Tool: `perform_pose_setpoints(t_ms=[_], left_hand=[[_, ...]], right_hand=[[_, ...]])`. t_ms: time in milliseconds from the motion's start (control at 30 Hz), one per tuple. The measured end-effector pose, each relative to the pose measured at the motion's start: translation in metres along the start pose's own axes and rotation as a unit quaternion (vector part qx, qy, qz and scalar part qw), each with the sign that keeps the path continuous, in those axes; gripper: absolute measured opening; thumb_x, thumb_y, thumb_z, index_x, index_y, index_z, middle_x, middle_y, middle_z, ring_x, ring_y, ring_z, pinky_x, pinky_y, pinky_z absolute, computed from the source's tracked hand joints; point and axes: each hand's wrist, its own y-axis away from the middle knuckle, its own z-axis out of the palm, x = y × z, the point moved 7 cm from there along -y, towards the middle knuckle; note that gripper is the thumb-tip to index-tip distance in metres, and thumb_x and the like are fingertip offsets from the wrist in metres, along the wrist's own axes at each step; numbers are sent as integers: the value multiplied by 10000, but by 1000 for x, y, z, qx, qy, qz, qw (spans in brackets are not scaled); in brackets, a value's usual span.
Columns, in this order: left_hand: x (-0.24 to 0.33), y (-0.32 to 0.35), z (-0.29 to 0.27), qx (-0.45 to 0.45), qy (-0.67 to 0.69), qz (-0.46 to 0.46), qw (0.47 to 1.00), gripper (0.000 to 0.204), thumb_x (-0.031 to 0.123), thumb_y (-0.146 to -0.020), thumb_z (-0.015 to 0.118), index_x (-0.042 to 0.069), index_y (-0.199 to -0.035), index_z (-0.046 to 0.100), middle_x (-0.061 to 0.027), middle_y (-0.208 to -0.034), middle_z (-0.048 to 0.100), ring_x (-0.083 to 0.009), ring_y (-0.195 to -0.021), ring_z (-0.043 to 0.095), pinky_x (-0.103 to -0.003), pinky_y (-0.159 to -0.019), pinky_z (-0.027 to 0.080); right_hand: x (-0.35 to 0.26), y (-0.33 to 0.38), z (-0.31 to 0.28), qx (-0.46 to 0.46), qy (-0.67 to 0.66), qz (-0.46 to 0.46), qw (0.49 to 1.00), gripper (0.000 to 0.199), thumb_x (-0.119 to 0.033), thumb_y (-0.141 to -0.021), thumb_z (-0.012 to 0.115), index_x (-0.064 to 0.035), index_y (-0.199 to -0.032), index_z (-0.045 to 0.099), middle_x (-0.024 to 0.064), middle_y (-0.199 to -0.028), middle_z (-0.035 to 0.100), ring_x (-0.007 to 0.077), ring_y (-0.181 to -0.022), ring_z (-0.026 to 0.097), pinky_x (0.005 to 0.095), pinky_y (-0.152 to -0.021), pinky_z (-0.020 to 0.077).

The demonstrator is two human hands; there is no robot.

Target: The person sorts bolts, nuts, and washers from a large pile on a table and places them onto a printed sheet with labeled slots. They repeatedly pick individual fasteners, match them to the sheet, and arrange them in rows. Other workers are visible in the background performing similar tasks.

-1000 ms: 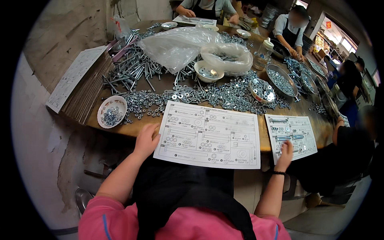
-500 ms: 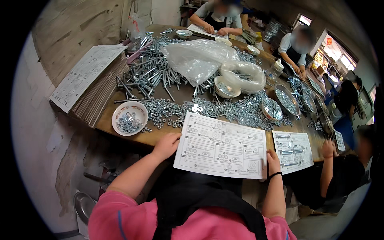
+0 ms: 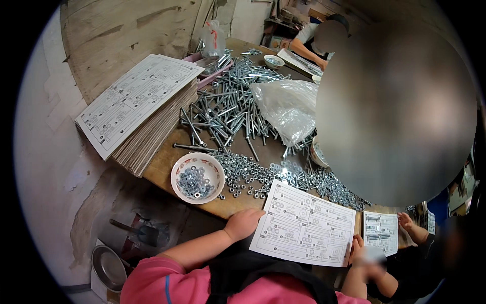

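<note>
A white printed card (image 3: 304,228) with line drawings of hardware is held flat at the table's near edge. My left hand (image 3: 244,224) pinches its left edge. The fingers of my right hand (image 3: 357,244) close on its right edge; a blurred patch hides my right wrist. Just beyond the card lies a spread of small metal nuts (image 3: 248,175). A white bowl (image 3: 180,192) with a red pattern inside, holding small nuts and washers, stands ahead of my left hand.
A tall stack of printed cards (image 3: 139,101) stands at the left. Long bolts (image 3: 228,109) are heaped behind the nuts beside a clear plastic bag (image 3: 286,109). At right, a co-worker's hand (image 3: 406,221) is beside another card (image 3: 379,230). A large blur covers the upper right.
The view has swung left, so the bowl, card and hands appear farther right and lower. A co-worker's forearm now shows close to my right wrist. Both my hands still grip the card.
</note>
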Motion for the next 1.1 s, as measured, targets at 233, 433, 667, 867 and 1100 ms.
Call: perform_pose_setpoints(t_ms=[233, 433, 667, 867, 1100], left_hand=[[2, -5, -1, 18, -22, 5, 1000, 236, 161, -803, 535, 93, -1019, 602, -111, -878, 606, -302, -786, 596, -392, -682, 485], [25, -6, -29, 37, 3, 0, 999, 229, 159, -810, 580, 77, -1022, 611, -118, -909, 618, -302, -827, 600, -365, -723, 491], [6, -64, -248, 191, -406, -112, 887, 537, 219, -664, 714, 52, -1142, 535, -140, -1123, 543, -324, -1044, 500, -417, -895, 392], [-48, -44, -366, 79, -608, -363, 702, 861, 363, -587, 787, 143, -1328, 407, -128, -1399, 340, -314, -1304, 286, -486, -1042, 237], [-76, -48, -392, 85, -529, -416, 735, 929, 400, -531, 804, 173, -1338, 403, -129, -1421, 311, -306, -1311, 282, -535, -1042, 223]], right_hand=[[26, -1, -11, -26, 4, -32, 999, 373, -34, -918, 418, 59, -1278, 399, 141, -1258, 481, 216, -1147, 468, 313, -987, 351], [14, 0, -1, -70, -58, 31, 995, 408, -79, -929, 396, 49, -1312, 341, 148, -1289, 440, 240, -1177, 446, 342, -990, 362], [17, -5, -19, -73, -29, 63, 995, 428, -95, -920, 452, 25, -1318, 352, 132, -1271, 462, 219, -1142, 478, 317, -939, 405], [14, -13, -10, -77, -12, 64, 995, 366, -114, -919, 473, 1, -1264, 437, 87, -1169, 536, 154, -1008, 545, 254, -805, 459], [29, -25, -21, -62, -36, 51, 996, 327, -116, -932, 456, -9, -1241, 457, 66, -1103, 558, 104, -880, 562, 199, -694, 465]])
